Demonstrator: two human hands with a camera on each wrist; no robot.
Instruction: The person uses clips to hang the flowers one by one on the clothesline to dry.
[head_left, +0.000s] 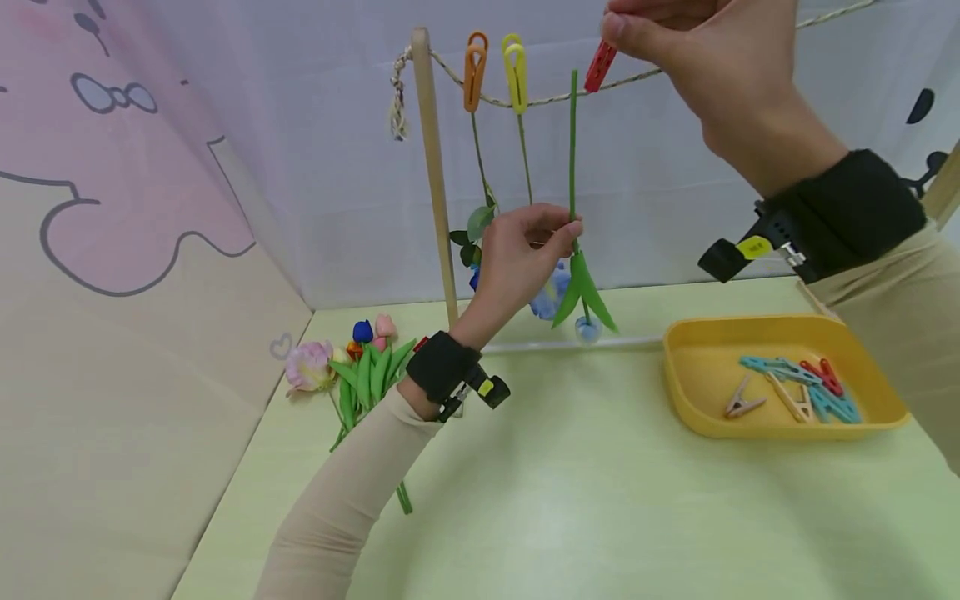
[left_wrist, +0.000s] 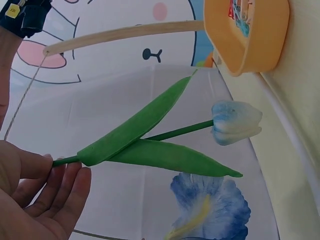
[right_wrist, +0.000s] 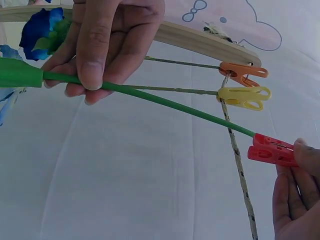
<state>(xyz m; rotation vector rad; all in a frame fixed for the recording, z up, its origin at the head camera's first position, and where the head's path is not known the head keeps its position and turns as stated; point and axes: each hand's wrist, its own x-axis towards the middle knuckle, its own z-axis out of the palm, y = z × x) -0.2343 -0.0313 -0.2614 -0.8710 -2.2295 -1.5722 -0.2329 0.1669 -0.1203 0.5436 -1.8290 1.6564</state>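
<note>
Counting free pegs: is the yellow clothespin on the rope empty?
No, the yellow clothespin on the rope clamps a thin stem.

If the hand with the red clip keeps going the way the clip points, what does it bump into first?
Most likely the rope. The right hand pinches the red clip, whose tip sits beside the top of the green stem, right by the rope. Depth is unclear, so it may touch the stem first.

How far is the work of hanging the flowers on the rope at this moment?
Done: two stems hang from the orange peg and the yellow peg. In hand: the left hand holds the tulip up while the right hand pinches the red peg at the stem's tip. Left: more flowers lie on the table.
</note>
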